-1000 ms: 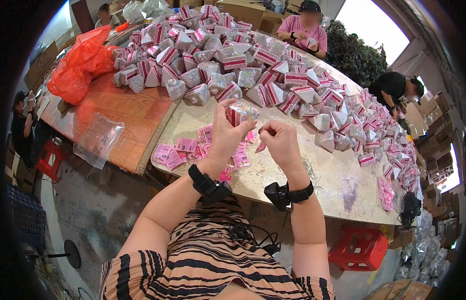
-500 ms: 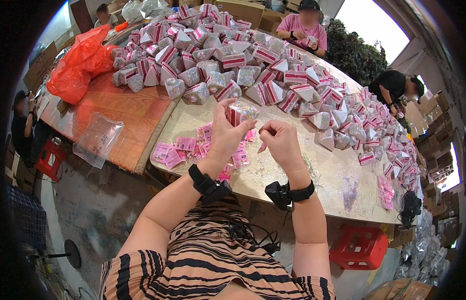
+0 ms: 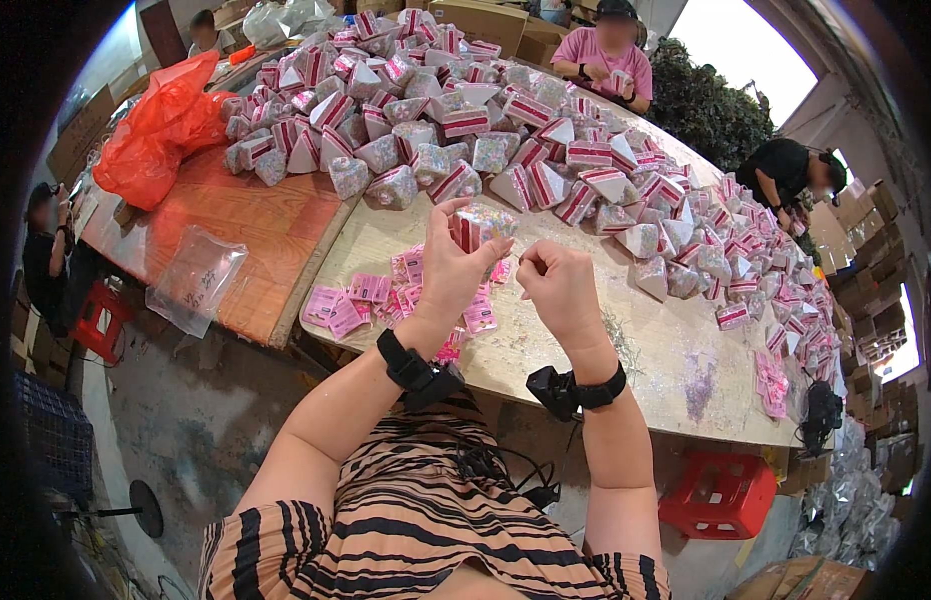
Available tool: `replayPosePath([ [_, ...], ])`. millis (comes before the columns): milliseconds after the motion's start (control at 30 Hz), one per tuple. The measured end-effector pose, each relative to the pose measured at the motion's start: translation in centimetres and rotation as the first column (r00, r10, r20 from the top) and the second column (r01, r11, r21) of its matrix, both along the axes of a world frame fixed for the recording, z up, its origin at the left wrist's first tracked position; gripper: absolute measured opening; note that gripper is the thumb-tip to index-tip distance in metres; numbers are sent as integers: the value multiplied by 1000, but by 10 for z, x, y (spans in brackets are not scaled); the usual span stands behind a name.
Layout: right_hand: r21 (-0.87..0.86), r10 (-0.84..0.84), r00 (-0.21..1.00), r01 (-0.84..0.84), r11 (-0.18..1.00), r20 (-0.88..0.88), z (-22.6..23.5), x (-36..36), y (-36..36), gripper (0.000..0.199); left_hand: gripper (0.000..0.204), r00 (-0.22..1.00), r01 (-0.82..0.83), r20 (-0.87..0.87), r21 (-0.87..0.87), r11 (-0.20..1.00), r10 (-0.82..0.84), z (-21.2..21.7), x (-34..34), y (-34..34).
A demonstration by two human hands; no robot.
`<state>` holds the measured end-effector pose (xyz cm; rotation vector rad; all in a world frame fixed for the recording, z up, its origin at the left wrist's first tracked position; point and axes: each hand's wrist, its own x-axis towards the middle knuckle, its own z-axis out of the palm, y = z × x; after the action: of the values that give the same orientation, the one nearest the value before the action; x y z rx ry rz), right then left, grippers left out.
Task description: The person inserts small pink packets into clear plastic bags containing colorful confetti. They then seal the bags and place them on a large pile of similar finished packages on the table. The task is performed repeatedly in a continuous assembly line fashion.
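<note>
My left hand [image 3: 451,258] grips a toy cake slice [image 3: 494,222] with a pastel sprinkled top and dark red and white layered sides, held up above the table. Just to its right, my right hand [image 3: 564,290] is closed, thumb and fingertips pressed together near the slice. Anything pinched there is too small or hidden to name. Below and beside my left hand lie several pink printed cards [image 3: 370,288], partly covered by the hand and wrist.
A large heap of similar cake slices [image 3: 466,122] covers the table's far side and runs down its right. A red plastic bag [image 3: 156,135] and a clear bag [image 3: 198,278] lie left. Red stools [image 3: 716,495] stand below. Co-workers [image 3: 611,55] are around the table.
My right hand has turned slightly, its fingers drawn in more tightly and its wrist shifted a little left. My left hand keeps the cake slice in about the same place.
</note>
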<state>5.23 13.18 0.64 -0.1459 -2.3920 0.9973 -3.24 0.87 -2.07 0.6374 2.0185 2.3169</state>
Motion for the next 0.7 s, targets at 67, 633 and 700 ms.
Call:
replayPosePath([
  [67, 43, -4, 1000, 5, 999, -15, 2, 1, -2, 13, 65, 1000, 9, 12, 22, 1000, -9, -1, 0, 0],
  [633, 105, -20, 999, 24, 994, -47, 7, 3, -8, 12, 67, 998, -50, -35, -5, 999, 50, -9, -4, 2],
  [700, 133, -16, 998, 23, 991, -53, 8, 3, -8, 12, 67, 998, -49, -30, 9, 999, 49, -11, -5, 2],
])
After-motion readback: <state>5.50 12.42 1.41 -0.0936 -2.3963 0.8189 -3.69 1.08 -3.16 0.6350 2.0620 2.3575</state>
